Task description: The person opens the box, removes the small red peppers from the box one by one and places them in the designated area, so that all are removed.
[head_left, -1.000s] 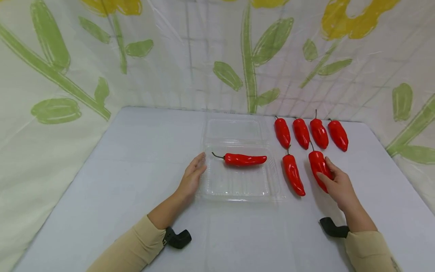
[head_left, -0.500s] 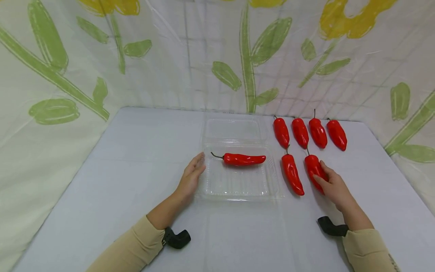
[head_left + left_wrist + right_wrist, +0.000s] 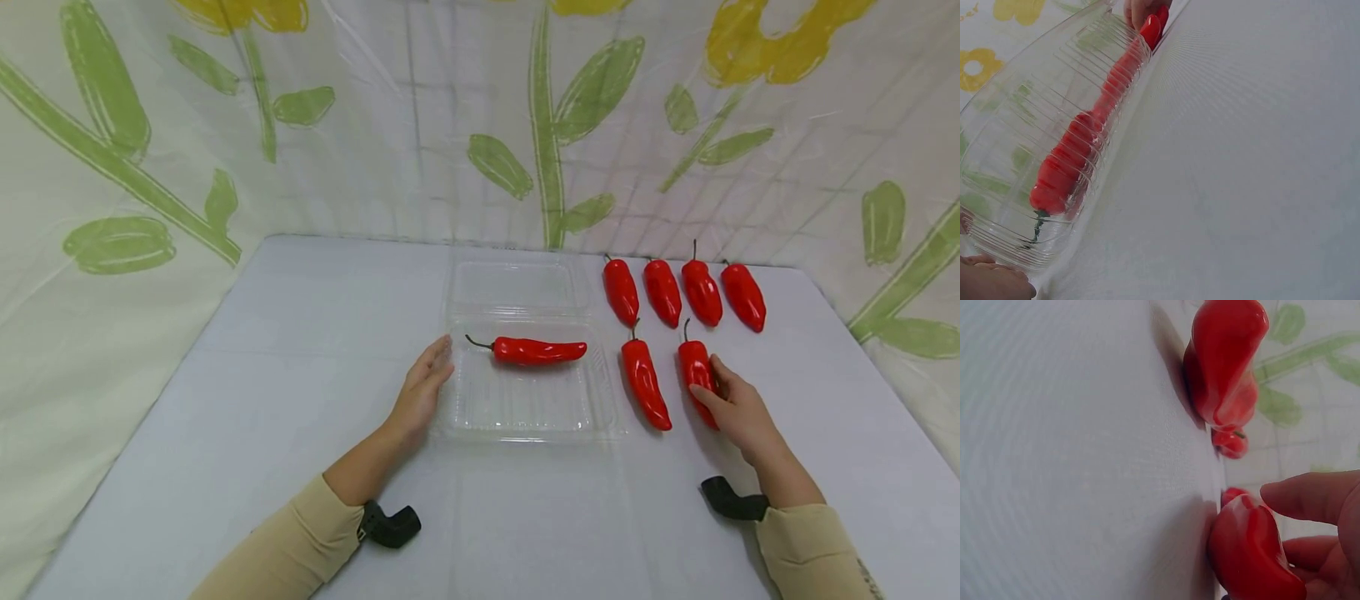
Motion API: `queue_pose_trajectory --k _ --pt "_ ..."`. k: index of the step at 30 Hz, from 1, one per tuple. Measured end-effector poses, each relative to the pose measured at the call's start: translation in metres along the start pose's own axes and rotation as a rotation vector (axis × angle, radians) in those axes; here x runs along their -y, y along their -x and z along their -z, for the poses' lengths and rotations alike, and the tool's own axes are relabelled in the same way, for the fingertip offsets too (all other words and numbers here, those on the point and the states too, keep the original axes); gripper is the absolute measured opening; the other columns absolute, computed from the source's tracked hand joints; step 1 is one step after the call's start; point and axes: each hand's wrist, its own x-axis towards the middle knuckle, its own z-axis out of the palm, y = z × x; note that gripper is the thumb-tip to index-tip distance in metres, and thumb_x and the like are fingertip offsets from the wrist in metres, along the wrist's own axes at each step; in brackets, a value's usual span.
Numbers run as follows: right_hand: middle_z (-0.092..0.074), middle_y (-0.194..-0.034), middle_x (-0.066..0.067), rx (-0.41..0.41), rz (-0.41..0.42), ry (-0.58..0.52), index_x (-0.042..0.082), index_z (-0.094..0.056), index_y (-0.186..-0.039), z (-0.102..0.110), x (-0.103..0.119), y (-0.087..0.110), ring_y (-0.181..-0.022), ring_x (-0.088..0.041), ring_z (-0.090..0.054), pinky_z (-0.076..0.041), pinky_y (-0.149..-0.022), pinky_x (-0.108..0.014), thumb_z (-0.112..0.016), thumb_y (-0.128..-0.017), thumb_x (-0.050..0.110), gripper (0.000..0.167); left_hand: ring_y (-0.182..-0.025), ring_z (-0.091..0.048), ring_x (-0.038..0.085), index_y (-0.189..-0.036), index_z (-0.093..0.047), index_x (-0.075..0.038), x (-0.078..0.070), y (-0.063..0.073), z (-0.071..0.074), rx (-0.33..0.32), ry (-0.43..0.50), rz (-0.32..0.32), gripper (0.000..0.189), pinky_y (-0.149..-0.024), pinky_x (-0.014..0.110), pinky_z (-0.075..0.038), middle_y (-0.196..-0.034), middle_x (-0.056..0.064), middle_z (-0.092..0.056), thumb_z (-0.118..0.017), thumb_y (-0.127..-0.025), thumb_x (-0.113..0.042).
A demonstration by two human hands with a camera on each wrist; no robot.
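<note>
A clear plastic clamshell box (image 3: 525, 427) stands open, its lid (image 3: 517, 285) laid back towards the wall. One red chili pepper (image 3: 538, 351) lies crosswise inside, stem to the left. My left hand (image 3: 423, 387) rests against the box's left side, fingers mostly straight; part of it (image 3: 994, 281) shows in the left wrist view. With thumb and fingers on either side, my right hand (image 3: 742, 412) lightly holds another red chili pepper (image 3: 696, 375) at its lower half, low at the table. The right wrist view shows the thumb right at this pepper (image 3: 1247, 547).
A further chili pepper (image 3: 645, 385) lies between the box and my right hand. Several more form a row behind, among them one at the right end (image 3: 744, 297). The white table (image 3: 300, 350) meets a flower-patterned curtain (image 3: 360, 167) at its back edge.
My right hand and its pepper have shifted slightly left and nearer to me; the pepper has turned, its stem tipping left and then back upright. My left hand stays at the box.
</note>
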Motion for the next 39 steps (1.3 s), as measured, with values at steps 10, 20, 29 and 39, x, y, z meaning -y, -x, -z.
queue_pose_trajectory --k 10,20,29,39 --pt "-0.014 -0.148 -0.033 0.068 -0.049 -0.007 0.008 0.006 -0.148 -0.001 0.002 0.000 -0.130 -0.050 -0.020 -0.045 -0.096 -0.054 -0.049 -0.090 0.052 0.090 -0.146 -0.007 0.025 -0.146 -0.020 0.000 0.001 -0.001 0.000 0.000 0.027 -0.007 0.051 -0.119 0.042 -0.007 -0.156 0.012 -0.016 -0.034 -0.098 -0.009" --pt "-0.008 -0.151 -0.031 0.042 -0.043 -0.028 0.006 0.006 -0.147 -0.001 0.001 -0.001 -0.133 -0.051 -0.016 -0.038 -0.100 -0.057 -0.047 -0.091 0.052 0.090 -0.146 -0.008 0.025 -0.146 -0.020 0.000 0.001 0.000 0.000 0.000 0.011 -0.008 0.051 -0.119 0.043 -0.007 -0.156 0.012 -0.016 -0.033 -0.098 -0.009" --pt "-0.001 -0.153 -0.028 0.040 -0.042 -0.052 0.006 0.008 -0.147 -0.001 0.001 0.000 -0.137 -0.051 -0.009 -0.034 -0.101 -0.059 -0.046 -0.091 0.052 0.090 -0.146 -0.008 0.025 -0.146 -0.020 0.000 0.001 0.000 0.000 0.009 0.014 -0.007 0.051 -0.119 0.043 -0.007 -0.156 0.012 -0.016 -0.034 -0.098 -0.010" --pt "-0.004 -0.153 -0.028 -0.022 0.018 -0.046 0.006 0.004 -0.148 0.006 0.011 0.004 -0.138 -0.050 -0.009 -0.035 -0.097 -0.060 -0.048 -0.093 0.045 0.086 -0.146 -0.009 0.025 -0.146 -0.021 -0.001 0.000 0.000 0.000 0.001 0.020 -0.005 0.051 -0.119 0.043 -0.008 -0.156 0.012 -0.016 -0.035 -0.098 -0.010"
